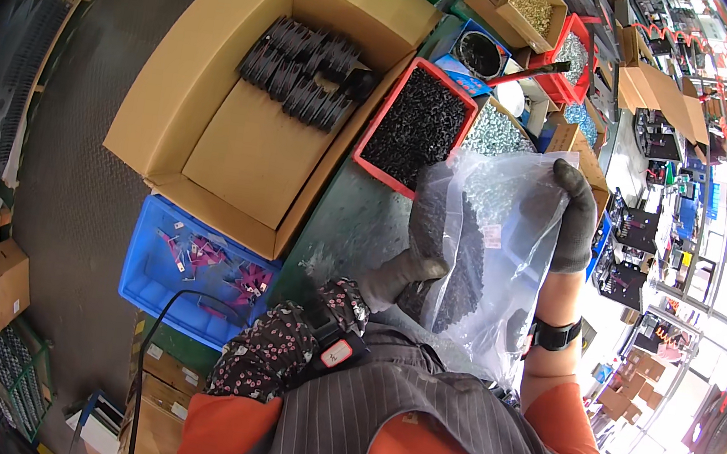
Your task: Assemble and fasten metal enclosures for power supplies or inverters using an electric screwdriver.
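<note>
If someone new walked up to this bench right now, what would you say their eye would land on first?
Most likely the clear plastic bag at centre, held up by both gloved hands: the left hand grips its lower side and the right hand its top edge, with dark small parts inside. Just behind it sits a red bin full of black parts, and to the left a big open cardboard box holding black ribbed pieces.

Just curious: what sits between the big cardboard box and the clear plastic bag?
A red tray of small black parts, seen in the head view, between cardboard box and bag.
</note>
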Tool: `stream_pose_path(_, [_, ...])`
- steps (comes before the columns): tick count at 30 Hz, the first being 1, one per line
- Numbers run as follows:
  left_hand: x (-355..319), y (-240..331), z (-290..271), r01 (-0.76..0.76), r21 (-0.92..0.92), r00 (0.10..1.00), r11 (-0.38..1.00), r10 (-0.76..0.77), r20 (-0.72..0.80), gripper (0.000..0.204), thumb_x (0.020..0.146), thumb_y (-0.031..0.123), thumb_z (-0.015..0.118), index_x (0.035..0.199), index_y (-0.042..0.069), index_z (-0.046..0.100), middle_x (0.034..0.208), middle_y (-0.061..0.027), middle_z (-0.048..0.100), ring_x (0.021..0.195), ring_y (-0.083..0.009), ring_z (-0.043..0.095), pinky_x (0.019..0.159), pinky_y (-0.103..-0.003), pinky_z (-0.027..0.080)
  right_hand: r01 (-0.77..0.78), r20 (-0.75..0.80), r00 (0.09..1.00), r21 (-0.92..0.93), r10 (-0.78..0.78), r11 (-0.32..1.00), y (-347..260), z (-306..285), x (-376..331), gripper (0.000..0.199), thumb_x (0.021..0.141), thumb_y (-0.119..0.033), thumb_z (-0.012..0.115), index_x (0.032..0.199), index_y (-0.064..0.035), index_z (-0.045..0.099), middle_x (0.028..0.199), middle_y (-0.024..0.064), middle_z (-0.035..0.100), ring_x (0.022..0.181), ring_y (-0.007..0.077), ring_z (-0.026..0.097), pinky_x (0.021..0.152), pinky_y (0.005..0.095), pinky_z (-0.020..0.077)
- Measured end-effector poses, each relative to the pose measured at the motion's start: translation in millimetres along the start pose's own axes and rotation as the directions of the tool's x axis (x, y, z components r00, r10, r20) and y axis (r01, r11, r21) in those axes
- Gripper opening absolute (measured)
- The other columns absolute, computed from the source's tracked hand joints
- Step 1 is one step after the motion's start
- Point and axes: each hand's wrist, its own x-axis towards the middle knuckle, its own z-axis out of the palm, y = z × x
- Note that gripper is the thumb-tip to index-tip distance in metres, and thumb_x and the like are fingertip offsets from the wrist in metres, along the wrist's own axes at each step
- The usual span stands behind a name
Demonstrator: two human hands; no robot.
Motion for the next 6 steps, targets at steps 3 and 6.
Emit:
stream_pose_path(3, [2,-13,-3,0.047,-0.092,0.998,0.995,-0.043,0.046,0.062,0.077,0.024,0.069,0.129,0.004,0.042,0.119,-0.0096,0.054,0.108,-0.0204,0.055,0.094,-0.037,0.045,-0.025,0.015,1.000,0.010,0.025,1.000,-2,-8,0,0.010,0.083,-0.018,0.059,0.085,-0.0082,0.060,0.075,0.0025,0.061,0.067,0.0155,0.060,0.064,0.0288,0.0493])
stream_pose_path(6, [1,-19,-6,0.044,-0.024,0.998,0.999,-0.043,0.041,0.072,0.077,0.025,0.069,0.136,0.008,0.033,0.127,-0.0097,0.049,0.114,-0.0212,0.051,0.099,-0.036,0.041,-0.112,0.132,0.985,0.029,0.108,0.993,-1,-24,5,0.019,0.083,-0.022,0.060,0.090,-0.0045,0.059,0.079,0.0059,0.064,0.068,0.0171,0.062,0.064,0.0281,0.0516])
